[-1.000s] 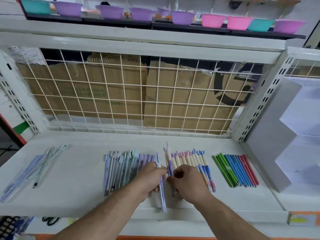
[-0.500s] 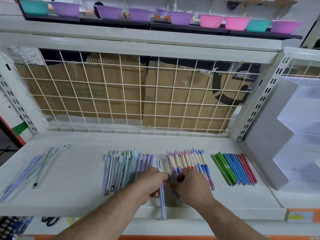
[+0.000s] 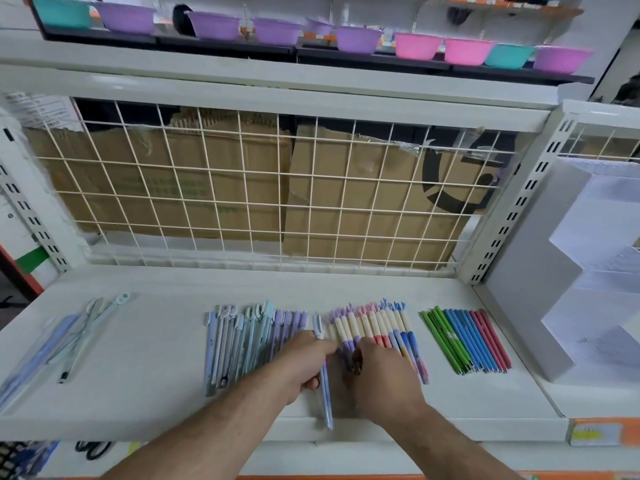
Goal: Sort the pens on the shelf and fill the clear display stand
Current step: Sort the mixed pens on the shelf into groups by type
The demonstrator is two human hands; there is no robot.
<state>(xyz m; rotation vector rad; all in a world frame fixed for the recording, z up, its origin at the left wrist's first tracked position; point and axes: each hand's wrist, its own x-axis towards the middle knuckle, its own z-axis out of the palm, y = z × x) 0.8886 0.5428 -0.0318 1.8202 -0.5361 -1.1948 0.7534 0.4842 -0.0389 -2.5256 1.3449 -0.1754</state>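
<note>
1. Down at the front edge of the white shelf, my left hand is wrapped around a pale blue pen, thumb tucked on the near side. The pen lies front to back and its near end pokes out over the shelf lip
2. Right beside it, my right hand sits knuckles-up on the near ends of the cream-topped pens, fingers curled down into them. Honestly can't tell if it's pinching one or just pressing on the bunch
3. Those cream-topped pens lie side by side, lower halves purple, pink and blue, tufty tops pointing at the back
4. Left of my left hand there's a row of pastel clip pens, greys, teal and lilac, running right up to the hand
5. Right of the bunch, across a small gap, slim green, blue and red pens lie grouped by colour
6. Way over on the far left, a few loose pale pens lie at an angle
7. The stepped display stand sits off to the right, past the shelf's upright
8. Behind it all is a wire grid with cardboard behind it, and on the shelf above, a row of purple, pink and teal plastic bowls
</note>
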